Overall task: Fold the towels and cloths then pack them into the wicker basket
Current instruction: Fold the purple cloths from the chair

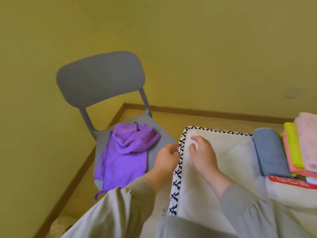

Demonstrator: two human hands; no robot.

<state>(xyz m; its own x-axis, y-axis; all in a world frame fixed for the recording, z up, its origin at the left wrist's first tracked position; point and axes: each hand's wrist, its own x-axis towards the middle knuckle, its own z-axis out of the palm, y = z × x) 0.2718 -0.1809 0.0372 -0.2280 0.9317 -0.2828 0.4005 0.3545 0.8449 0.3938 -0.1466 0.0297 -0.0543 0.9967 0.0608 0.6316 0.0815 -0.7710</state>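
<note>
The basket (214, 133) has a white liner and a rim stitched with black crosses. It stands in front of me at lower right. My left hand (166, 158) pinches the rim on the basket's left side. Just inside the near-left corner, my right hand (202, 155) hovers over the liner with loosely curled fingers and nothing visibly held. Folded cloths stand packed at the basket's right end: a blue one (269, 152), a yellow one (291, 145), a coral one (289, 160) and a fluffy pale pink one (307, 138). A crumpled purple cloth (125, 152) lies unfolded on the chair.
A grey chair (101, 79) stands at the left against the yellow wall, its seat under the purple cloth. A red printed item (291, 182) lies by the folded stack. Wooden floor and skirting run behind. My pale sleeves fill the bottom of the view.
</note>
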